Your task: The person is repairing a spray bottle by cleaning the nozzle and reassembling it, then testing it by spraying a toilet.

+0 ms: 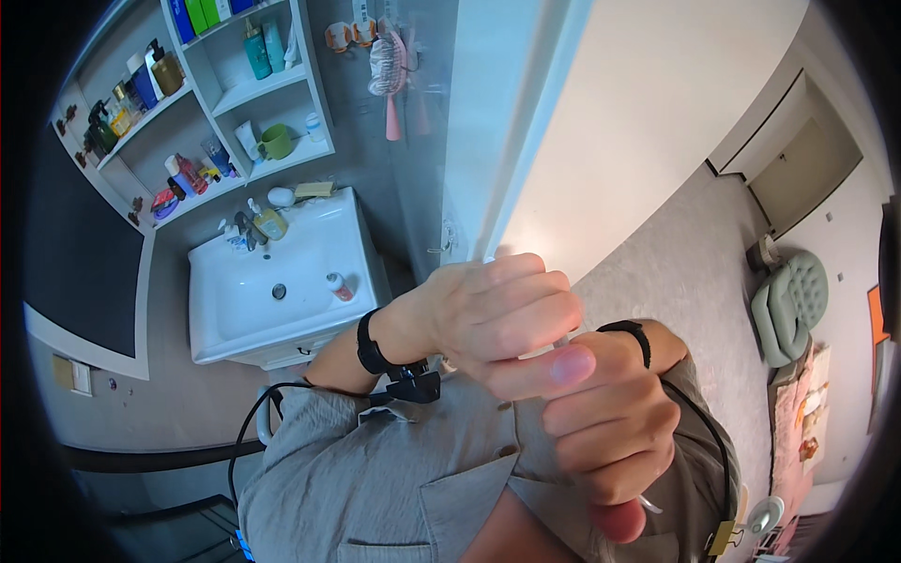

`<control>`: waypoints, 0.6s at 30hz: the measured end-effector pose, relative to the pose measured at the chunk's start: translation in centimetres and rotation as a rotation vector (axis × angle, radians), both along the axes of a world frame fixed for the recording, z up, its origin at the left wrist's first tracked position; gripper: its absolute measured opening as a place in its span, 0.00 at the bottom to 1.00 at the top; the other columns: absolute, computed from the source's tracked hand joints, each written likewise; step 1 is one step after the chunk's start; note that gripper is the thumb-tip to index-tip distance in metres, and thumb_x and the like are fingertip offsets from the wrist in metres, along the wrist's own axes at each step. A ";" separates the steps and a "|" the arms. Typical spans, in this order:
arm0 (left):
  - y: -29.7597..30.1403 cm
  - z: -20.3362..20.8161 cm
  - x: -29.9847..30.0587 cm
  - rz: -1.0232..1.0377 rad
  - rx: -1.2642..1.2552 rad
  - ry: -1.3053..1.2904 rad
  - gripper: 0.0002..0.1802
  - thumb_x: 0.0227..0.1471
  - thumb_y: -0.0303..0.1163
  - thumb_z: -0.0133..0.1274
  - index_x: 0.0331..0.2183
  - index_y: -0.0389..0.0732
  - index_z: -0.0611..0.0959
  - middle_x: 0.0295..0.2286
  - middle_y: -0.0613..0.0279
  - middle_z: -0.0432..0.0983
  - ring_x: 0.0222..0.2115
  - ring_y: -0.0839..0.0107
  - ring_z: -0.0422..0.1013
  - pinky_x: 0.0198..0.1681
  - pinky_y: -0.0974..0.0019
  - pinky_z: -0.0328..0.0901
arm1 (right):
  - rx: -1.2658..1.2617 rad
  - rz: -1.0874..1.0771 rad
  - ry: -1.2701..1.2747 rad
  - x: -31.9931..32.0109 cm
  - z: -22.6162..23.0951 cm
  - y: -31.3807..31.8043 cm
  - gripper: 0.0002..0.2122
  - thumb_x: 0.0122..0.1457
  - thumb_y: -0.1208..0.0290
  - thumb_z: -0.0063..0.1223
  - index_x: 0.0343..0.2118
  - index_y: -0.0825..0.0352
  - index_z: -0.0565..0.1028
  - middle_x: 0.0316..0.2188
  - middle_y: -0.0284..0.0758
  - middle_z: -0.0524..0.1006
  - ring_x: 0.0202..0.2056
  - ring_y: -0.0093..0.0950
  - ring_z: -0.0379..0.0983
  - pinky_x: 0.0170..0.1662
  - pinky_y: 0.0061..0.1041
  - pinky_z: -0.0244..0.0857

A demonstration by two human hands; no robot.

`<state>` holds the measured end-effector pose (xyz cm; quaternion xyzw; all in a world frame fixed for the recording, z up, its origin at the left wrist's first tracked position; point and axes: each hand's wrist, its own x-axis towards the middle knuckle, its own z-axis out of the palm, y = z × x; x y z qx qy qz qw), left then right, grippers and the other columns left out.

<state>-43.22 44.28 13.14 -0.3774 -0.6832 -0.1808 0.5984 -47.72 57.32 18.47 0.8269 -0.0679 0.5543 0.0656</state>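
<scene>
In front of my chest, my left hand [511, 314] and my right hand [615, 427] are together, the left one higher and touching the right. The fingers of both are curled closed. A sliver of something pale shows between them, and a thin white end [649, 506] sticks out below my right hand near the thumb. What they hold is mostly hidden inside the fingers. A small white bottle with a reddish label [340, 286] stands in the white washbasin [221, 319] to the left.
By the grey tap [248, 232] stands a yellowish soap dispenser [270, 222]. White shelves [246, 96] above hold bottles and a green mug [275, 142]. A pink hairbrush [391, 113] hangs on the wall. A white door [648, 113] is just beyond my hands; a green armchair [791, 305] is far right.
</scene>
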 end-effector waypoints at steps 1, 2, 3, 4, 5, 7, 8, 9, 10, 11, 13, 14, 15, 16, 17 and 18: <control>0.0 -0.1 -0.1 -0.009 0.003 0.001 0.09 0.53 0.30 0.53 0.33 0.34 0.74 0.23 0.53 0.77 0.14 0.65 0.66 0.15 0.66 0.57 | -0.001 -0.023 -0.020 0.1 0.2 0.0 0.26 0.73 0.63 0.35 0.13 0.59 0.52 0.12 0.26 0.56 0.12 0.18 0.49 0.16 0.21 0.38; -0.2 -0.3 -0.4 0.055 -0.068 0.085 0.11 0.53 0.28 0.53 0.38 0.35 0.73 0.26 0.52 0.77 0.16 0.65 0.67 0.16 0.66 0.58 | -0.003 -0.045 -0.040 0.2 0.3 0.0 0.26 0.73 0.64 0.35 0.13 0.59 0.52 0.12 0.26 0.56 0.12 0.18 0.50 0.16 0.21 0.39; -0.3 -0.3 -0.6 0.120 -0.139 0.170 0.14 0.53 0.27 0.52 0.43 0.36 0.72 0.29 0.51 0.78 0.18 0.65 0.69 0.17 0.66 0.59 | -0.001 -0.055 -0.038 0.3 0.2 0.0 0.26 0.73 0.64 0.35 0.13 0.59 0.52 0.12 0.26 0.56 0.12 0.18 0.50 0.16 0.21 0.39; -0.3 -0.3 -0.4 0.133 -0.134 0.170 0.14 0.53 0.27 0.52 0.43 0.36 0.72 0.29 0.51 0.78 0.18 0.65 0.69 0.17 0.66 0.59 | 0.004 -0.075 -0.063 0.6 0.1 -0.2 0.27 0.74 0.59 0.35 0.13 0.59 0.55 0.11 0.23 0.56 0.11 0.17 0.49 0.15 0.22 0.39; -0.3 -0.3 -0.2 0.140 -0.120 0.180 0.19 0.53 0.25 0.53 0.47 0.38 0.70 0.33 0.52 0.77 0.22 0.65 0.70 0.20 0.66 0.61 | 0.010 -0.094 -0.088 0.9 -0.1 -0.4 0.28 0.74 0.54 0.36 0.14 0.58 0.59 0.10 0.21 0.57 0.09 0.16 0.48 0.15 0.23 0.39; -0.1 -0.3 -0.2 0.161 -0.104 0.192 0.23 0.53 0.23 0.53 0.51 0.40 0.69 0.36 0.53 0.76 0.25 0.65 0.71 0.23 0.66 0.63 | 0.036 -0.117 -0.067 0.3 0.1 0.0 0.28 0.74 0.53 0.35 0.14 0.58 0.59 0.09 0.21 0.58 0.09 0.16 0.49 0.14 0.23 0.41; 0.1 -0.3 -0.4 0.182 -0.076 0.225 0.27 0.52 0.23 0.55 0.54 0.39 0.69 0.36 0.57 0.73 0.27 0.66 0.70 0.28 0.65 0.65 | 0.056 -0.151 -0.049 0.0 0.1 0.0 0.28 0.74 0.51 0.35 0.14 0.58 0.59 0.09 0.21 0.59 0.09 0.17 0.49 0.14 0.23 0.43; 0.4 -0.4 -0.5 0.207 -0.048 0.257 0.30 0.52 0.23 0.57 0.57 0.38 0.70 0.36 0.60 0.70 0.28 0.68 0.69 0.33 0.65 0.67 | 0.060 -0.132 -0.046 0.2 -0.1 -0.2 0.28 0.74 0.51 0.35 0.14 0.58 0.59 0.09 0.21 0.59 0.09 0.17 0.49 0.14 0.23 0.43; 0.4 -0.5 -0.4 0.237 -0.045 0.256 0.30 0.52 0.23 0.57 0.57 0.38 0.70 0.36 0.60 0.70 0.28 0.68 0.69 0.33 0.65 0.67 | 0.039 -0.142 -0.099 0.7 -0.5 -0.5 0.28 0.73 0.50 0.34 0.13 0.57 0.59 0.09 0.21 0.59 0.09 0.17 0.50 0.14 0.24 0.45; 0.4 -0.7 -0.3 0.251 -0.030 0.289 0.30 0.52 0.24 0.57 0.57 0.38 0.70 0.36 0.61 0.70 0.28 0.69 0.69 0.33 0.65 0.67 | 0.021 -0.148 -0.153 1.3 -0.9 -0.7 0.29 0.73 0.48 0.34 0.13 0.57 0.60 0.08 0.21 0.59 0.08 0.18 0.50 0.15 0.24 0.46; 0.6 0.1 -0.9 0.235 -0.023 0.326 0.30 0.53 0.25 0.57 0.57 0.39 0.70 0.35 0.62 0.70 0.27 0.70 0.68 0.33 0.66 0.66 | 0.015 -0.201 -0.176 1.6 -0.7 0.2 0.29 0.73 0.48 0.34 0.13 0.57 0.60 0.08 0.21 0.59 0.08 0.18 0.50 0.15 0.24 0.46; 0.5 0.1 -0.8 0.264 -0.058 0.316 0.30 0.52 0.26 0.58 0.57 0.39 0.70 0.35 0.62 0.70 0.26 0.71 0.67 0.34 0.66 0.66 | 0.020 -0.232 -0.206 1.5 -1.2 0.7 0.29 0.72 0.47 0.34 0.13 0.57 0.60 0.08 0.21 0.59 0.09 0.19 0.50 0.15 0.24 0.46; 0.4 0.0 -0.6 0.292 -0.093 0.305 0.31 0.52 0.27 0.59 0.57 0.39 0.70 0.35 0.63 0.70 0.26 0.72 0.67 0.34 0.66 0.66 | 0.026 -0.265 -0.236 1.3 -1.5 0.9 0.29 0.72 0.46 0.34 0.13 0.57 0.60 0.08 0.21 0.59 0.09 0.19 0.50 0.16 0.24 0.47; 0.6 -0.1 -0.5 0.311 -0.071 0.302 0.31 0.52 0.27 0.59 0.57 0.39 0.70 0.35 0.64 0.70 0.26 0.72 0.67 0.34 0.66 0.66 | 0.021 -0.229 -0.223 1.1 -2.0 0.9 0.29 0.72 0.46 0.33 0.13 0.56 0.60 0.08 0.21 0.58 0.09 0.19 0.50 0.16 0.26 0.46; 0.5 -0.1 -0.4 0.331 -0.068 0.295 0.31 0.52 0.27 0.59 0.57 0.39 0.70 0.35 0.64 0.70 0.26 0.72 0.67 0.34 0.66 0.66 | 0.031 -0.210 -0.228 1.1 -2.4 0.9 0.29 0.72 0.46 0.33 0.13 0.56 0.60 0.08 0.21 0.58 0.09 0.19 0.50 0.16 0.26 0.46; 0.4 0.0 -0.2 0.342 -0.072 0.302 0.31 0.53 0.27 0.59 0.57 0.39 0.69 0.35 0.64 0.70 0.25 0.73 0.67 0.34 0.67 0.66 | 0.005 -0.236 -0.277 1.3 -2.8 0.9 0.29 0.72 0.46 0.32 0.13 0.56 0.59 0.08 0.21 0.56 0.09 0.19 0.49 0.17 0.26 0.45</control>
